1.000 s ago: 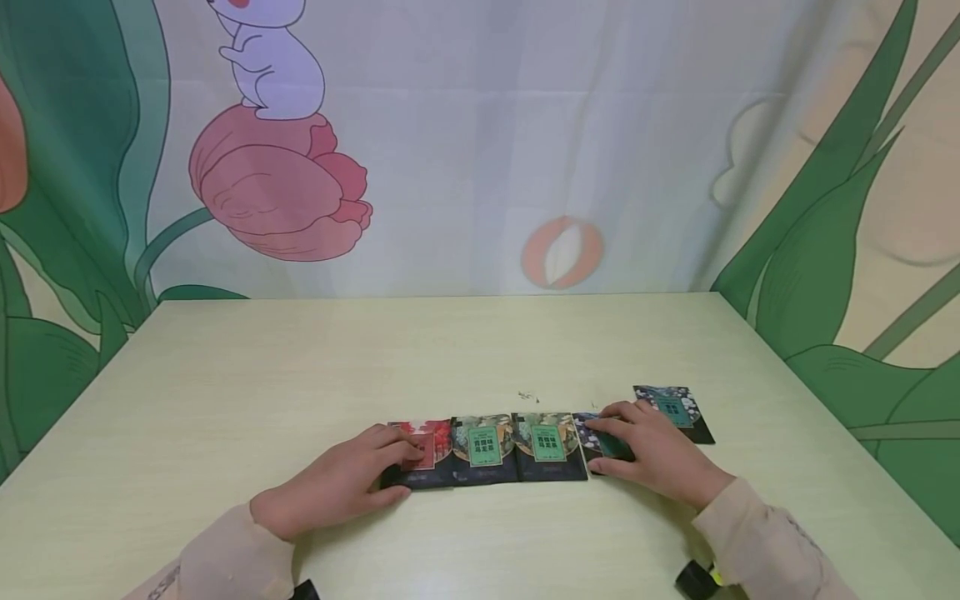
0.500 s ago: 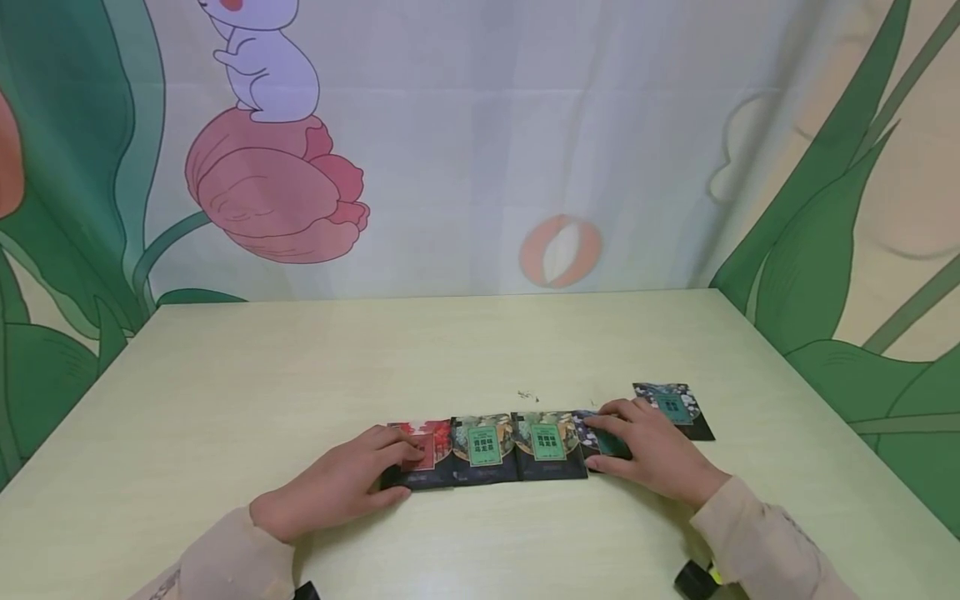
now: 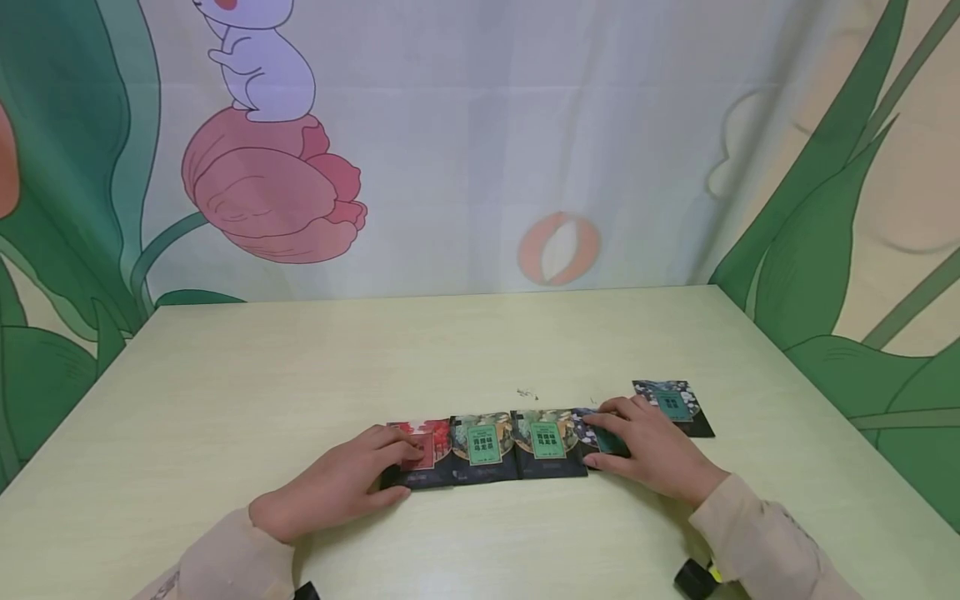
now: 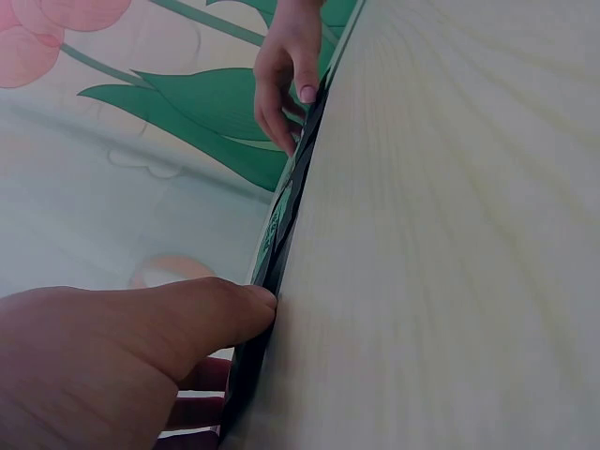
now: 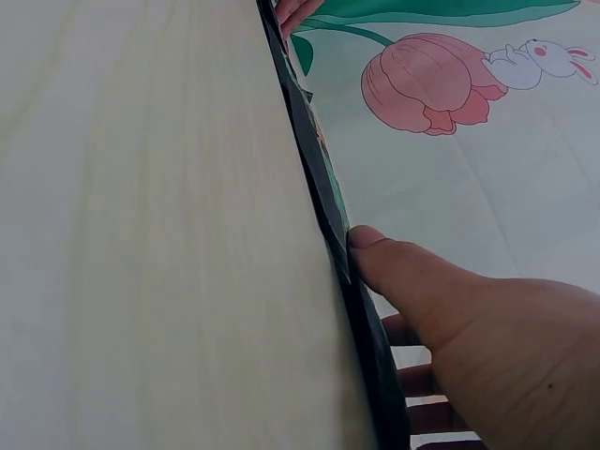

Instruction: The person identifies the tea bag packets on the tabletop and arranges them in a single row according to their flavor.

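Four flat tea sachets lie in a side-by-side row on the table. At the left end, my left hand (image 3: pixel 348 477) rests on the red-topped sachet (image 3: pixel 435 433), with its fingers over the front and its thumb by the lower edge. In the middle are two sachets with green labels, a left one (image 3: pixel 483 450) and a right one (image 3: pixel 550 447). My right hand (image 3: pixel 652 450) lies over the blue-purple sachet (image 3: pixel 581 425) at the right end and hides most of it. In the right wrist view, my right thumb (image 5: pixel 394 267) touches the row's dark edge.
Another dark sachet (image 3: pixel 672 404) with a blue-green label lies apart, behind my right hand. A printed curtain (image 3: pixel 450 167) hangs behind the pale wooden table (image 3: pixel 360 350). Small dark marks (image 3: pixel 527 394) show on the tabletop behind the row.
My right hand has slid slightly left with the end sachet, closing the narrow gap to its neighbour. My left hand stays in place. The head view has shifted a little.
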`<control>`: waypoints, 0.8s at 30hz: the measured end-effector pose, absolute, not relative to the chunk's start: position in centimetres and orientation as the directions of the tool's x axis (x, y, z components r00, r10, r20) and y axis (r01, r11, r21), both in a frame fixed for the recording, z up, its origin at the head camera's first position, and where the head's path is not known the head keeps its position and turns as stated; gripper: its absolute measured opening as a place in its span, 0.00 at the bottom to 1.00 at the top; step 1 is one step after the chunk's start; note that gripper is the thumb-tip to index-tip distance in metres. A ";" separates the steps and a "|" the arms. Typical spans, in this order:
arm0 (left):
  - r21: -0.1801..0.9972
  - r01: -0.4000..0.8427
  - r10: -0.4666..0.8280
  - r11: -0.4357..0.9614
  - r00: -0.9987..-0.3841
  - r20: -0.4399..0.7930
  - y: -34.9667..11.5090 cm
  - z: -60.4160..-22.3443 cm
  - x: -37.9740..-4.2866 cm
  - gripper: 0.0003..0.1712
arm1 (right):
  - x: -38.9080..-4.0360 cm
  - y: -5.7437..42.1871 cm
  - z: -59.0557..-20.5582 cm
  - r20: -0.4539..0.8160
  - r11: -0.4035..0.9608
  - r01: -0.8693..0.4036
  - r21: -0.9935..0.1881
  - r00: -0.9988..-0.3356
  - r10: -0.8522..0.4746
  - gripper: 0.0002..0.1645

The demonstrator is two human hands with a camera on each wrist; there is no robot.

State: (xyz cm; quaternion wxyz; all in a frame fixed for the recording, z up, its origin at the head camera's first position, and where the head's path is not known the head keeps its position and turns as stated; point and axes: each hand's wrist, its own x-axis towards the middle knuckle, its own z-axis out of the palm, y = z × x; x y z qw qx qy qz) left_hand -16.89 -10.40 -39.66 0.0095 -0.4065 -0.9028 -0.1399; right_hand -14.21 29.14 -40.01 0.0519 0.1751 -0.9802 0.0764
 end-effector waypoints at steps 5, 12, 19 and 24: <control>0.240 0.739 0.734 0.629 -0.667 0.128 -10.4 -39.5 -16.9 0.20 | -14.1 29.3 -39.8 0.114 0.925 -0.351 -0.142 -0.934 -0.337 0.36; 0.240 0.744 0.738 0.623 -0.661 0.133 -10.4 -39.5 -16.9 0.21 | -14.1 29.5 -39.1 0.114 0.922 -0.353 -0.156 -0.934 -0.338 0.36; 0.243 0.740 0.737 0.627 -0.665 0.125 -10.4 -39.4 -16.9 0.21 | -14.2 30.1 -38.7 0.169 0.914 -0.377 -0.152 -0.921 -0.352 0.31; 0.250 0.752 0.747 0.610 -0.651 0.135 -10.5 -39.3 -16.9 0.21 | -14.4 30.6 -38.6 0.181 0.917 -0.372 -0.146 -0.921 -0.345 0.32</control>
